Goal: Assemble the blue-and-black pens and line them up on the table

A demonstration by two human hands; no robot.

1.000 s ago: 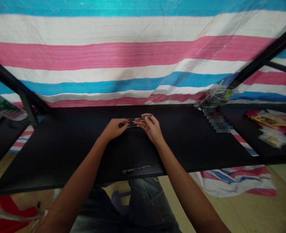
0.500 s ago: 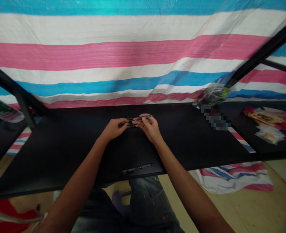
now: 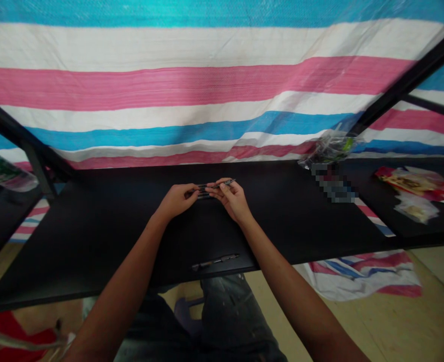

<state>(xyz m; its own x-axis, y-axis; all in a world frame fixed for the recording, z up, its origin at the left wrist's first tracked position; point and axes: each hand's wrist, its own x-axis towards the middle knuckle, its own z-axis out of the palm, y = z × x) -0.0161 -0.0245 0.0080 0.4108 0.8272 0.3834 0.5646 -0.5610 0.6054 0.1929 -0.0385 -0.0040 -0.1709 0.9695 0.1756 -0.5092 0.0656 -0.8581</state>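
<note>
No lettering, brand, number or sign can be read anywhere. The colored print on the red-and-yellow packet [image 3: 418, 182] at the far right is too blurred to make out, as are the green markings on the clear container [image 3: 6, 173] at the left edge and the green patch in the crumpled clear plastic [image 3: 329, 151]. A pixelated patch [image 3: 335, 183] hides any print beneath it, while the held pens [image 3: 202, 191] and the loose pen [image 3: 216, 262] show too small for any wording.

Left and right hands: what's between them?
Slim dark pens span the gap between the left hand and right hand; the head view shows it.
</note>
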